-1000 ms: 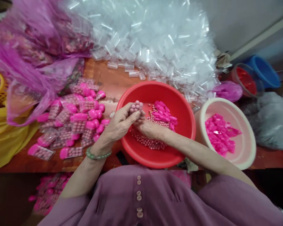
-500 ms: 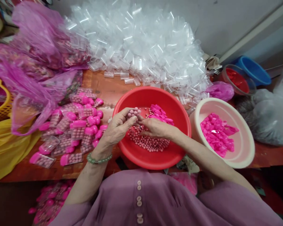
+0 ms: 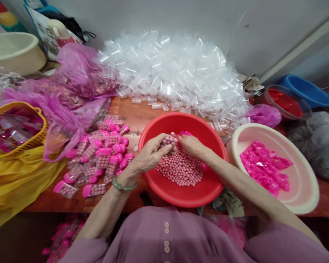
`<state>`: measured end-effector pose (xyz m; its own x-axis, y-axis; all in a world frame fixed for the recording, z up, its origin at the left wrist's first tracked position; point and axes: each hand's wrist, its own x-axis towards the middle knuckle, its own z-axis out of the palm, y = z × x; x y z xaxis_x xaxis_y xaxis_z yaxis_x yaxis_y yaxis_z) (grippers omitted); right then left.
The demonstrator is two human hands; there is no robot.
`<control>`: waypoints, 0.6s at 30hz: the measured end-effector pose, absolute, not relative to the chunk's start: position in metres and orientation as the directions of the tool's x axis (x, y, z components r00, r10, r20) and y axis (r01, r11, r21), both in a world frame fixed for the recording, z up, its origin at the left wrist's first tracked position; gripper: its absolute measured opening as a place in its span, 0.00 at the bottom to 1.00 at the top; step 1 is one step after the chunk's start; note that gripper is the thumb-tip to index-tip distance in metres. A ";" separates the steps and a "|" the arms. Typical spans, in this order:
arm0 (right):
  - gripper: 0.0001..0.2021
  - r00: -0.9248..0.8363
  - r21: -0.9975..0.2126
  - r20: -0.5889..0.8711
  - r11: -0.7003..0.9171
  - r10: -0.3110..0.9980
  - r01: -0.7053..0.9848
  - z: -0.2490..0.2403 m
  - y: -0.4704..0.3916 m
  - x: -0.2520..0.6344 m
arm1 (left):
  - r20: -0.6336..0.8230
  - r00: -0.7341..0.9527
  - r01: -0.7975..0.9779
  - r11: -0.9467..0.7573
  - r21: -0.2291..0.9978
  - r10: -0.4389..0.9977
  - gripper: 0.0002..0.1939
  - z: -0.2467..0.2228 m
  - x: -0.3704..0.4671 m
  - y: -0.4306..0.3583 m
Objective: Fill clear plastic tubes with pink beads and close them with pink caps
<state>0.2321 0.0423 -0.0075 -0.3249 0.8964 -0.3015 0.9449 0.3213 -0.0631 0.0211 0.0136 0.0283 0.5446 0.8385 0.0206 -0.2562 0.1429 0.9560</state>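
My left hand (image 3: 153,151), with a green bead bracelet on the wrist, is closed round a clear container filled with pink balls (image 3: 169,140), above the left part of a red basin (image 3: 181,200). Just right of it my right hand (image 3: 193,147) reaches into the basin, fingers at the pink plastic pieces (image 3: 185,133); what its fingertips hold, if anything, is hidden. Loose pink balls (image 3: 182,170) cover the middle of the basin's floor.
Filled containers with pink caps (image 3: 102,155) lie left of the basin. Behind it rises a heap of clear empty containers (image 3: 175,73). A white basin (image 3: 309,182) with pink pieces stands right. A yellow basket (image 3: 45,128) and purple bags (image 3: 74,65) are at the left.
The view has shifted, showing more at the left. My right hand has moved away from the container in my left hand, back and right towards the pink pieces.
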 end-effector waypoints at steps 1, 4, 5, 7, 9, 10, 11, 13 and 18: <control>0.15 -0.328 -0.082 -0.275 0.318 0.904 0.944 -0.003 0.042 0.235 | 0.023 0.551 -0.230 0.125 0.965 0.834 0.10 0.028 0.021 0.014; 0.15 -0.327 -0.197 -0.149 0.296 0.933 0.935 0.014 0.039 0.243 | -0.001 0.587 -0.164 0.121 0.979 0.809 0.10 0.024 0.023 0.017; 0.14 -0.317 -0.328 -0.083 0.275 0.945 0.904 0.020 0.036 0.245 | -0.008 0.598 -0.161 0.131 0.978 0.801 0.10 0.023 0.024 0.017; 0.13 -0.262 -0.676 0.014 0.202 0.965 0.708 0.032 0.028 0.247 | -0.008 0.581 -0.186 0.143 0.972 0.814 0.11 0.021 0.026 0.017; 0.14 -0.209 -0.914 0.008 0.093 0.978 0.396 0.042 0.017 0.244 | -0.002 0.558 -0.202 0.139 0.970 0.830 0.12 0.023 0.027 0.014; 0.15 -0.208 -0.957 -0.016 0.045 0.978 0.286 0.046 0.012 0.241 | 0.001 0.557 -0.202 0.134 0.970 0.830 0.12 0.024 0.028 0.013; 0.16 -0.210 -0.978 -0.031 0.014 0.977 0.208 0.049 0.007 0.239 | 0.003 0.560 -0.203 0.134 0.970 0.829 0.12 0.026 0.028 0.011; 0.16 -0.213 -0.994 -0.036 -0.013 0.976 0.107 0.053 0.000 0.234 | 0.005 0.564 -0.216 0.142 0.966 0.826 0.13 0.029 0.029 0.008; 0.16 -0.173 -1.000 0.008 0.010 0.985 0.009 0.054 -0.008 0.231 | 0.000 0.566 -0.235 0.161 0.958 0.824 0.13 0.030 0.034 0.005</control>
<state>0.2305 -0.0085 0.0543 -0.1729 0.9849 0.0083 0.0086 0.0100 -0.9999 0.0338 0.0047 0.0301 0.5661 0.8243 0.0003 -0.2354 0.1614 0.9584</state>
